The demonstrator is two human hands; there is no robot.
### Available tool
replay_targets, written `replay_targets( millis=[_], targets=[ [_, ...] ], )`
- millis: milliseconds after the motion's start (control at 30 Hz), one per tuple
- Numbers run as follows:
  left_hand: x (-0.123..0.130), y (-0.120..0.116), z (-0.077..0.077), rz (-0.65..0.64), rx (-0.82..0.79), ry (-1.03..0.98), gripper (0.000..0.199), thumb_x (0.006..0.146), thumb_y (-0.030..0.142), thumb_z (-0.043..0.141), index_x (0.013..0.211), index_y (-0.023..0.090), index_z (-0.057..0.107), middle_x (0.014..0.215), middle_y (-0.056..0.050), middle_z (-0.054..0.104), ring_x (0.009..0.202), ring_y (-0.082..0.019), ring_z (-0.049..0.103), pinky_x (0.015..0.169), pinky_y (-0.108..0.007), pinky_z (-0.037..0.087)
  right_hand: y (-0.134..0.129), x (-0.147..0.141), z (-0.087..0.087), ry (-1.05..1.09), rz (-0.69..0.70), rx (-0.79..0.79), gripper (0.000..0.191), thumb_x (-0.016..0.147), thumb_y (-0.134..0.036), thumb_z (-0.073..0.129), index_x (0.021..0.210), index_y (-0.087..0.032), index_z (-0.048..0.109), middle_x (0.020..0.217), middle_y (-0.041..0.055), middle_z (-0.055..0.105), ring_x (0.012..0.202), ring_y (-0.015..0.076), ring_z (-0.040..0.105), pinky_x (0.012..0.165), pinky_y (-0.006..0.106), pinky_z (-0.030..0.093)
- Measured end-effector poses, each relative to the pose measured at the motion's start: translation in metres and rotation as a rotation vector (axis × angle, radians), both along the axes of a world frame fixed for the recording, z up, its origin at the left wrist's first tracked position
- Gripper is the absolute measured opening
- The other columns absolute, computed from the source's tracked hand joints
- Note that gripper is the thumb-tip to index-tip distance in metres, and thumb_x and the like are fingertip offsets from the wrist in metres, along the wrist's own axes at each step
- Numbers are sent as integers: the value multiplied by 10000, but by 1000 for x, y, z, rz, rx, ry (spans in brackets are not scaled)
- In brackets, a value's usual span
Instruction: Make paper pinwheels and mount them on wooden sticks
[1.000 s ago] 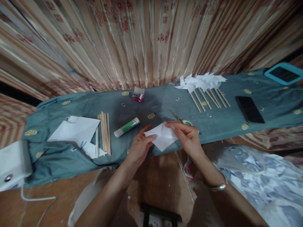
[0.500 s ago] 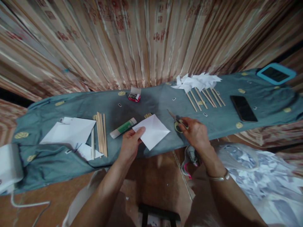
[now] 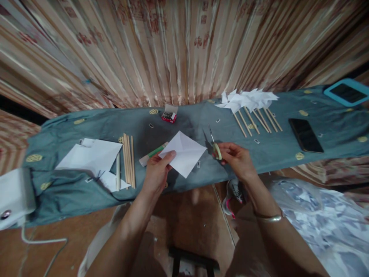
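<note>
My left hand pinches the left corner of a creased white paper square, thumb on top. To the right, my right hand grips scissors by their yellow-green handles, with the blades pointing away from me and a gap between them and the paper. Partly hidden behind my left hand, a green and white glue stick lies on the cloth. Several wooden sticks lie left of it, beside a white stick-like tool and white paper sheets.
A small red box of pins stands open at the back. Several paper pinwheels on sticks lie right of it, near a dark phone and a blue-framed tablet. A white device sits far left. A bag of paper scraps is below right.
The scissors have come up off the cloth in my right hand and turned more upright. My left hand has raised the paper slightly, covering more of the glue stick. The view has shifted a little.
</note>
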State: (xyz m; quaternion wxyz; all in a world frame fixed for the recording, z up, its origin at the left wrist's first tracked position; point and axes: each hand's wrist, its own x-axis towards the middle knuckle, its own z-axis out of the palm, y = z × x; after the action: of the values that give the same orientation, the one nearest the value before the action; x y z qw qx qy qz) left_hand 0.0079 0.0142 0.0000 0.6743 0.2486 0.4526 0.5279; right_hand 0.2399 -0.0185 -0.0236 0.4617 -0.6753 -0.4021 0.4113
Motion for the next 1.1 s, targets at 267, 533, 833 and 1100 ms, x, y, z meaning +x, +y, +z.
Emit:
replay_targets(
  millis=[267,533,833,1100],
  targets=[
    [-1,0,-4,30,24,5,383,555,269,869,899,170,734,892,-61,767,896,-256,718,766,-338,569,-1,-46,1,697,53,14,302,679,-440,815,865,-237,691,799,7,752,653,124,691,639,224,583],
    [2,-3,-14,16,29,34,399,535,296,883,882,153,746,813,-59,766,860,-258,721,738,-324,562,6,-60,5,690,-57,27,442,554,-308,888,956,-256,712,795,-12,751,572,114,647,531,225,574],
    [4,-8,-14,7,-13,23,404,514,305,894,842,128,739,859,-82,769,781,-220,711,728,-322,565,10,-71,9,816,-128,50,358,485,-233,918,796,-201,744,687,-51,711,533,37,590,470,110,500],
    [-7,3,-8,117,77,54,341,527,294,890,802,155,743,850,-63,765,787,-201,707,763,-316,557,-7,-63,8,685,108,83,443,646,-513,830,960,-217,731,776,19,740,628,104,617,584,213,505]
  ],
)
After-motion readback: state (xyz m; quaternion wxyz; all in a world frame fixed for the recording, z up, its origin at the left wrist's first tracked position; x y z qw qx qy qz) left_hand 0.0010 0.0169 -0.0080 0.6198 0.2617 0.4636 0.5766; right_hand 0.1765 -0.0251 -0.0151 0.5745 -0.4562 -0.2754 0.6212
